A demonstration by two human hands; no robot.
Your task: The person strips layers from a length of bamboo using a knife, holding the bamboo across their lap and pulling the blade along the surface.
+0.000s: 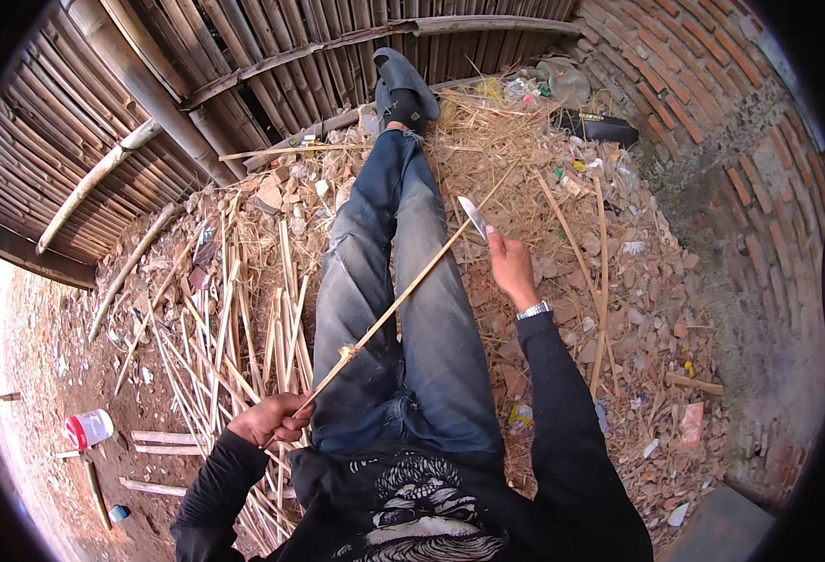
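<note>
Across my legs runs a long, thin bamboo strip, slanting from my lower left up to the right, with a knobby joint and a pale frayed bit partway along. Wrapped round its near end, my left hand is closed. My right hand, a metal watch on its wrist, grips a knife by its handle. The pale blade lies against or just beside the strip near its far end; whether it touches, I cannot tell. My fingers hide most of the handle.
Many split bamboo strips lie piled at my left. A white and red bucket stands farther left. A bamboo wall rises ahead, and a brick wall bounds the right. Rubble, straw and litter cover the ground around my outstretched legs.
</note>
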